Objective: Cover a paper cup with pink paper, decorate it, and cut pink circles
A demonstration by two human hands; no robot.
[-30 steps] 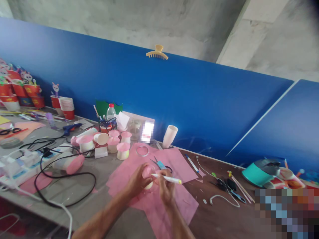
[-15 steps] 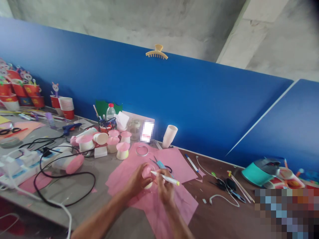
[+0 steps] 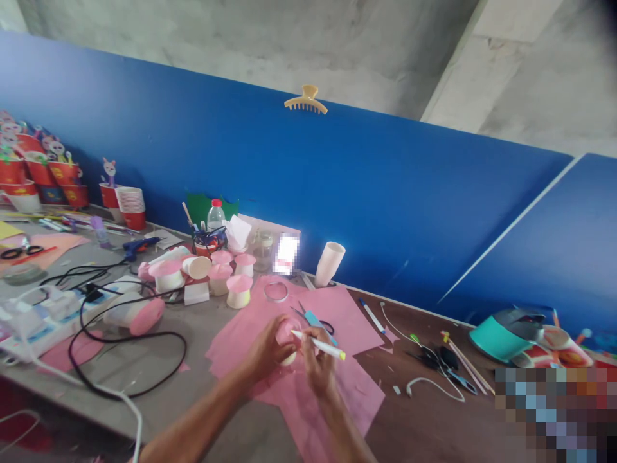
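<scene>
My left hand (image 3: 268,352) grips the small pink-topped paper cup (image 3: 287,339) above the pink paper sheet (image 3: 347,379) on the counter (image 3: 212,328). My right hand (image 3: 319,364) pinches the white marker pen (image 3: 318,344), tip at the cup top. Step in hand: marking; it calls for a steady cup.

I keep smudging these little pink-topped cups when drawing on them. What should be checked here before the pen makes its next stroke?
1. Left hand grips the pink-topped cup: ok.
2. Right hand holds the white marker: ok.
3. Marker tip rests on the pink top: cannot tell, too small.
4. Pink paper sheet lies under the work: ok.
5. Scissors lie apart from both hands: ok.
6. Black cable is away from the hands: ok.
</scene>
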